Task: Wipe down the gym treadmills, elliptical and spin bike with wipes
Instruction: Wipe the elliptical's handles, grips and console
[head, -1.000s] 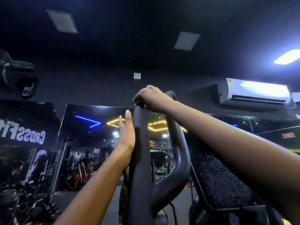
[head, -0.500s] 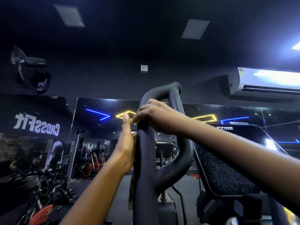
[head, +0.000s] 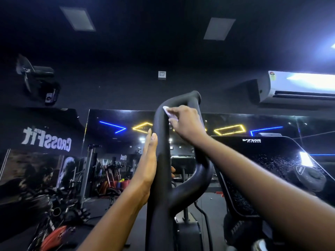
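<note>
On curved matte-black handle (head: 161,187), right hand (head: 186,124) pinches white wipe (head: 165,109); left hand (head: 147,163) presses flat.

The ceiling (head: 145,24) is black. A white air conditioner (head: 301,87) hangs high on the right, a fan (head: 34,75) on the left; blue and yellow neon lines (head: 112,125) shine in the mirror (head: 108,142).

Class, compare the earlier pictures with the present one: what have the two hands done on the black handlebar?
The right hand slid from the top bend of the black handlebar to just below it; instead of wrapping the bar it now pinches a white wipe against it. The left hand stayed flat on the bar's left side.
</note>
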The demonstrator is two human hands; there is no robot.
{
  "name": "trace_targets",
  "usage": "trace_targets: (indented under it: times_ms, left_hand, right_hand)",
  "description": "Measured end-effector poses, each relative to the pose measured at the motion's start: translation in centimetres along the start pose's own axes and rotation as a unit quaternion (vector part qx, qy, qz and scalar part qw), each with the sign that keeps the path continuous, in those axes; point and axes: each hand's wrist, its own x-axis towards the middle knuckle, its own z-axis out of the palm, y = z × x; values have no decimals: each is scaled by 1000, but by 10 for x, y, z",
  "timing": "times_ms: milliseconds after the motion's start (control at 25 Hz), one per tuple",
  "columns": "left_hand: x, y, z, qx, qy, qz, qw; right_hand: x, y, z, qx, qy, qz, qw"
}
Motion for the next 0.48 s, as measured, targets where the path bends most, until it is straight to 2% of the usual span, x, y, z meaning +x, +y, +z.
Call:
trace_targets:
  times_ms: [160, 240, 400, 480]
  left_hand:
    - [-1, -3, -1, 30, -18, 27, 999]
    - [-6, -3, -1, 33, 6, 43, 999]
    - [-18, 4, 7, 1, -49, 58, 997]
    - [-18, 5, 8, -17, -51, 50, 997]
  right_hand:
    - [-39, -5, -1, 57, 30, -11, 998]
    - [-61, -8, -6, 59, 25, -49, 997]
    - [-111, -17, -16, 84, -2, -122, 989]
    - [-129, -19, -24, 79, -31, -167, 982]
